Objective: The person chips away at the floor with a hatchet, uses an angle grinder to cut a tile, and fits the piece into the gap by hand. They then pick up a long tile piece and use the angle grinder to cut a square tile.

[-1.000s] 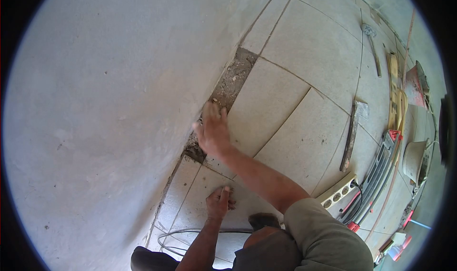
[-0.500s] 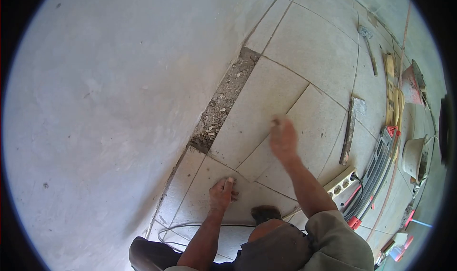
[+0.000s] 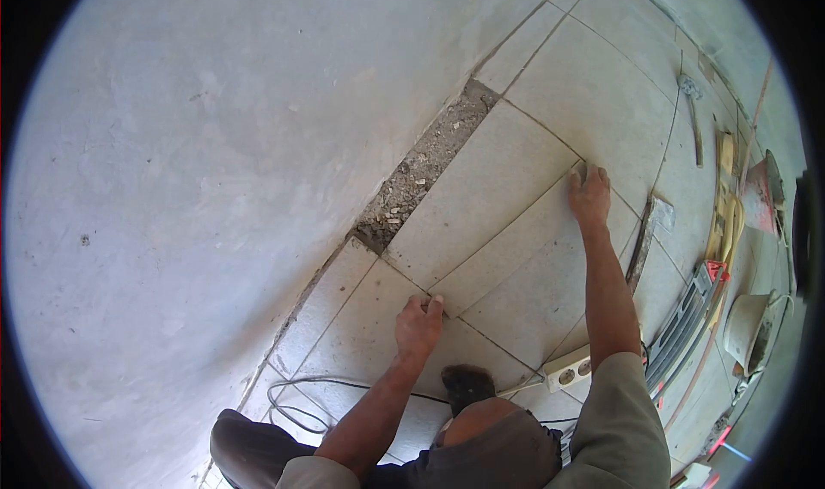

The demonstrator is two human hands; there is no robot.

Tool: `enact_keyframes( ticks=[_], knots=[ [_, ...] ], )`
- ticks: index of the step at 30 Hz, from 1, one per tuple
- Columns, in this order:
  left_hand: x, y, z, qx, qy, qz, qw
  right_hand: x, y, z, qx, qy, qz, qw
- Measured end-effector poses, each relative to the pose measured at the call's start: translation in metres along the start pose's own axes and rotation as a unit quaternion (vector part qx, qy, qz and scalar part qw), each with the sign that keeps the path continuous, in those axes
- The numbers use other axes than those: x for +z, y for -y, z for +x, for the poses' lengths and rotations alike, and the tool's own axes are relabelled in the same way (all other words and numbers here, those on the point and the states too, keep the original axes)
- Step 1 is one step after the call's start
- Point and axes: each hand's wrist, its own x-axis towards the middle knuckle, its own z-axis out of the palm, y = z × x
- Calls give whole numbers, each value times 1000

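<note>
A narrow strip of tile (image 3: 511,253) lies at a slant on top of the laid floor tiles. At its near end, my left hand (image 3: 418,326) is closed with thumb and fingers pinching the corner. My right hand (image 3: 590,198) grips the far end, its fingers curled over the edge. Left of the strip is a wide, pale floor tile (image 3: 485,175). Beyond that, a long gap (image 3: 421,169) along the wall shows rubble and grey mortar.
A plastered wall (image 3: 215,145) rises on the left. To the right lie a hammer (image 3: 693,115), a flat-bladed tool (image 3: 649,235), a tile cutter (image 3: 683,317), a power strip (image 3: 569,370) and buckets (image 3: 746,326). A cable (image 3: 301,407) loops near my knee.
My right hand has moved forward and right to the strip's far end. My left hand has come up to the strip's near end. The view has shifted slightly.
</note>
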Motion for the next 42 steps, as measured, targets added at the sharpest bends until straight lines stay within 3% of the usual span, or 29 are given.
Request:
enact_keyframes(
  ticks=[2, 6, 8, 10, 11, 14, 17, 20, 22, 27, 32, 42],
  knots=[
    [3, 0, 0, -2, -24, 34, 999, 1, 13, -8, -10, -5, -63, 998],
    [4, -1, -6, -32, -14, -23, 999, -3, 21, -12, 36, 33, -45, 998],
    [3, -8, -8, -33, -13, -43, 998, 10, 33, -22, -38, -39, -156, 986],
    [4, -12, -10, 18, -53, 15, 998, 26, 71, -39, -164, -83, -124, 975],
    [4, -8, -9, 16, -51, 17, 998, 35, 90, -46, -227, -85, -37, 969],
    [4, 8, 3, 14, -28, 16, 999, 55, 174, -63, -288, 40, 33, 956],
    [5, 14, 6, -15, -16, -45, 999, 90, 216, -65, -331, 31, 45, 942],
    [1, 12, 11, 2, -33, 14, 999, 108, 232, -60, -297, 15, 29, 954],
    [-6, 0, 11, -79, 39, -123, 988, 112, 233, -58, -301, 19, 29, 953],
    [-11, -7, 11, -93, 60, -167, 980, 117, 228, -51, -302, 28, 34, 952],
    [-13, -4, 12, -89, 58, -170, 980, 121, 231, -55, -289, -26, 55, 955],
    [-13, 0, 15, -97, 74, -172, 977, 121, 225, -59, -332, 39, 22, 942]
  ],
)
